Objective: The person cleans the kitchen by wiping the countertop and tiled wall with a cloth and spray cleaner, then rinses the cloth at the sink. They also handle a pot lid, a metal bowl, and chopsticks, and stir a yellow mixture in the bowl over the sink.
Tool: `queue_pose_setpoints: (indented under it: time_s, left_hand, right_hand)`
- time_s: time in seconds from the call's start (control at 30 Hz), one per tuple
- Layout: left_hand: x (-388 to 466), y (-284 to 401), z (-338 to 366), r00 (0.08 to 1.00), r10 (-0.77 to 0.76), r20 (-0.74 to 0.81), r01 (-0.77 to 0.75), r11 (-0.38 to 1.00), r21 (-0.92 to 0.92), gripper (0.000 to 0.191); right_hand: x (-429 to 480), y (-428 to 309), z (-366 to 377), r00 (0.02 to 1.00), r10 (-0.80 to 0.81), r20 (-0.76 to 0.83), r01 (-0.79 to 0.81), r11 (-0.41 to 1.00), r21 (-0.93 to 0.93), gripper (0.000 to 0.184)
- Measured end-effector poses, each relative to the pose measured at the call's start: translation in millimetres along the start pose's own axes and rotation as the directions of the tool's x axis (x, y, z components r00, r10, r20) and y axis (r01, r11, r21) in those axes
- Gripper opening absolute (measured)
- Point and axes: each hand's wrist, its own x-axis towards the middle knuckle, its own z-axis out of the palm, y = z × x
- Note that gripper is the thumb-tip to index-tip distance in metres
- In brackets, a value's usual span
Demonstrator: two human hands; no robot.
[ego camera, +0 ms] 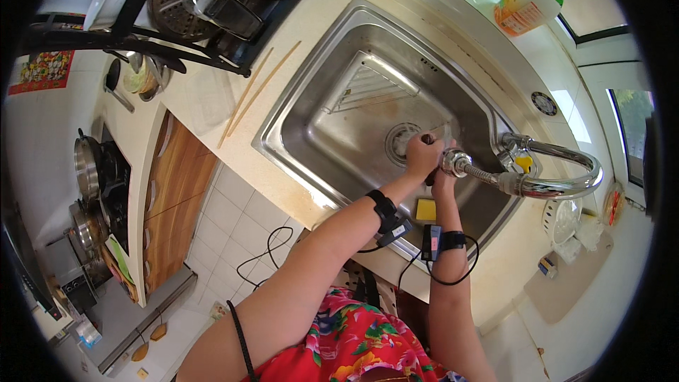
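Observation:
Both hands are low in the stainless steel sink, close together beside the drain. My left hand is closed around a dark brown, handle-like object, whose ends show above and below the fist. Most of that object is hidden, so its kind is unclear. My right hand lies right against it, partly covered by the faucet head; its fingers cannot be made out. Water seems to run over the hands. A yellow sponge rests in the sink near my right wrist.
A wire rack lies in the sink's far part. The chrome faucet arches in from the right. Two wooden chopsticks lie on the left counter, beside a black shelf. Soap bottles stand behind the sink.

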Motion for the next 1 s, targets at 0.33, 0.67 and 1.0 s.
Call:
queue_pose_setpoints:
  time_s: [0.33,0.67,1.0]
  left_hand:
    - [14.3,-18.7,-2.4,0.921,-0.190,0.340,0.191,0.981,0.031,0.022]
    - [13.7,-13.8,-24.8,0.757,-0.549,0.354,0.653,0.648,-0.391,0.042]
    - [-31.8,5.3,-51.6,0.568,-0.630,0.530,0.817,0.512,-0.266,0.043]
  right_hand:
    - [4.9,-40.5,-60.8,0.869,0.380,0.316,-0.447,0.877,0.175,0.032]
    - [-26.6,-192.5,-146.9,0.893,-0.433,0.126,0.319,0.408,-0.855,0.018]
    - [-82.8,-74.0,-58.9,0.918,0.358,0.171,-0.370,0.928,0.037,0.059]
